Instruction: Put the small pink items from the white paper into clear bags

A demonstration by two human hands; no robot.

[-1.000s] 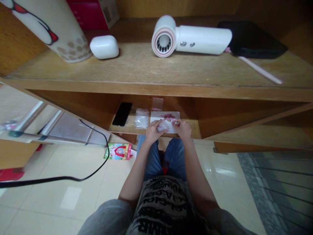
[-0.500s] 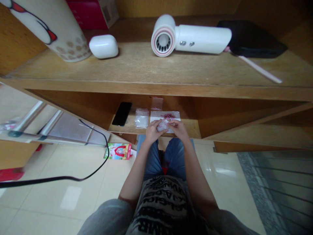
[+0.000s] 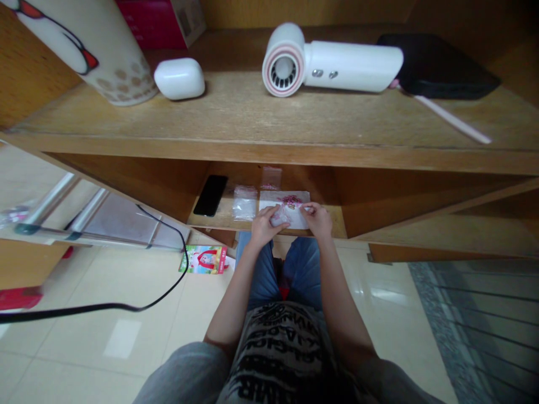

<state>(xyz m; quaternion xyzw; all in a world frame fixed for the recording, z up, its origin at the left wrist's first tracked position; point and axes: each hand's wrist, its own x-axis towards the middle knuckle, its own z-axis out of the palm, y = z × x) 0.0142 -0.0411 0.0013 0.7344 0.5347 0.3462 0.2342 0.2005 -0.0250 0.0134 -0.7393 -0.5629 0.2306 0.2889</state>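
On the low wooden shelf [image 3: 219, 216] lies a white sheet [image 3: 295, 216] with a heap of small pink pieces [image 3: 290, 199] on it. My left hand [image 3: 264, 225] is closed round a small clear plastic bag [image 3: 278, 215] at the sheet's near left corner. My right hand [image 3: 318, 219] rests on the sheet's right side, its fingers pinched together on something too small to make out. Two more clear bags lie beside the sheet, one [image 3: 245, 202] to the left and one [image 3: 270, 177] behind.
A black phone [image 3: 210, 194] lies at the left of the low shelf. On the upper shelf stand a white hair dryer [image 3: 332, 64], a white case [image 3: 179, 78], a patterned cup [image 3: 90, 47] and a black pouch [image 3: 438, 64]. A black cable [image 3: 138, 303] and a small card [image 3: 202, 260] lie on the tiled floor.
My right hand went left to meet the left hand at the bag, then drew back to the right side of the sheet. The left hand stayed put.
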